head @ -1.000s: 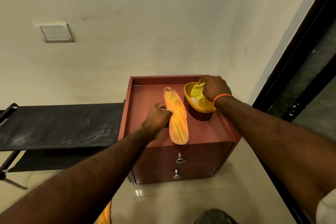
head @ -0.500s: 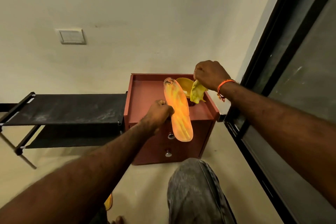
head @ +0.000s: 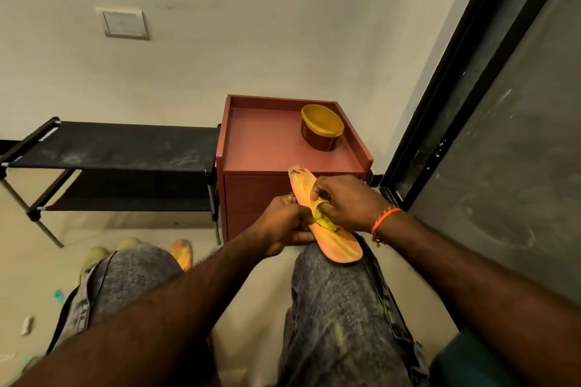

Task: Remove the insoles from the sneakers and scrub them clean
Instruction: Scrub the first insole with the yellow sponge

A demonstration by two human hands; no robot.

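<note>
1. The left hand (head: 283, 223) curls around the left edge of the orange insole (head: 333, 236), gripping it above the right knee.
2. The right hand (head: 344, 203) pinches a yellow cloth (head: 323, 220) against the insole's top face.
3. A second insole (head: 182, 253) lies on the floor beside a yellow-green sneaker (head: 94, 256).
4. A yellow-rimmed tub (head: 322, 127) stands on the red cabinet (head: 261, 148).

orange insole (head: 341, 245), yellow cloth (head: 323, 220), maroon cabinet (head: 264, 141)
</note>
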